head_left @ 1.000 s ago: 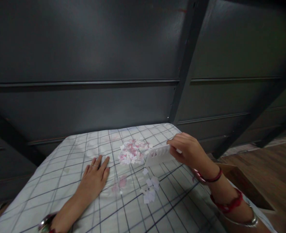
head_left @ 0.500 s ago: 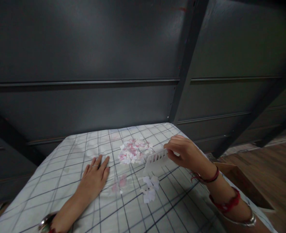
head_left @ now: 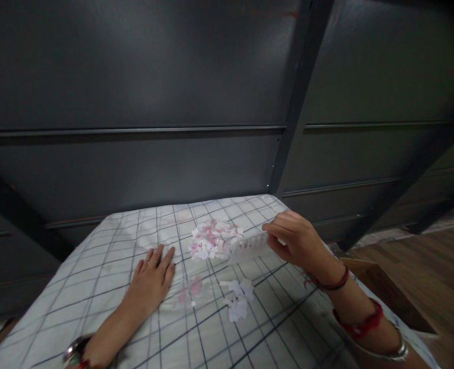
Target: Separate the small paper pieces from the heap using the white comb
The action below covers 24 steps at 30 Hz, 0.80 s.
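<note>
My right hand (head_left: 294, 240) pinches the end of a white slotted plastic piece (head_left: 248, 248), which looks like a small flat basket or tray and is slightly blurred. Just left of that piece lies a heap of torn white and pink paper scraps (head_left: 211, 240). A smaller cluster of white paper scraps (head_left: 238, 300) rests on the cloth nearer to me. My left hand (head_left: 153, 274) lies flat on the checked cloth with its fingers spread, holding nothing. Pink stains (head_left: 190, 290) mark the cloth to its right.
A white cloth with dark grid lines (head_left: 134, 338) covers the table. Behind it stands a dark grey metal panel wall (head_left: 134, 169). An open cardboard box (head_left: 388, 294) sits on the wooden floor (head_left: 442, 266) at the right.
The slotted plastic piece has tilted, its lower edge swinging up and away from the near scraps. My left hand stays in place on the cloth.
</note>
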{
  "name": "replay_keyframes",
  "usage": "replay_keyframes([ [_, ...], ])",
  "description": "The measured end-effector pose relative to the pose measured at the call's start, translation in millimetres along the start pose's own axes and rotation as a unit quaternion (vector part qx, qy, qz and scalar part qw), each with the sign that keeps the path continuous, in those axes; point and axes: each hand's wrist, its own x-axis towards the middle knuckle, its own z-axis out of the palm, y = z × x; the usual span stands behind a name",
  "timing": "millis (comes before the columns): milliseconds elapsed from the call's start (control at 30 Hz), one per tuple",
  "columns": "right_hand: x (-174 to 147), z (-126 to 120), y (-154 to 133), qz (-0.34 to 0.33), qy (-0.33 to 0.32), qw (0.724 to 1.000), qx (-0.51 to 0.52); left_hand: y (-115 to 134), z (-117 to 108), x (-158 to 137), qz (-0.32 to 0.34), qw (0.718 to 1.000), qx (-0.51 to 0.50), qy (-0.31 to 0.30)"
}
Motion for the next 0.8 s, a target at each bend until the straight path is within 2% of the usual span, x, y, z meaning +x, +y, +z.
replay_keyframes([
  [100,0.6,0.7,-0.6,0.003,0.006,1.0,-0.018,-0.7,1.0,-0.1,0.003,1.0,0.001,-0.002],
  [267,2.2,-0.1,-2.7,-0.035,-0.001,0.999,-0.002,-2.0,4.5,-0.2,0.007,1.0,0.004,0.015],
  [433,2.2,-0.4,-3.4,-0.02,0.021,1.0,0.006,-2.1,5.4,0.2,0.006,1.0,0.005,0.017],
  [600,3.8,0.4,-4.4,-0.028,-0.012,1.0,-0.001,-0.8,4.2,0.3,0.004,1.0,0.006,0.02],
  [800,3.0,-1.6,-3.5,-0.027,0.015,1.0,0.0,0.0,1.5,-0.2,0.001,1.0,0.011,0.003],
])
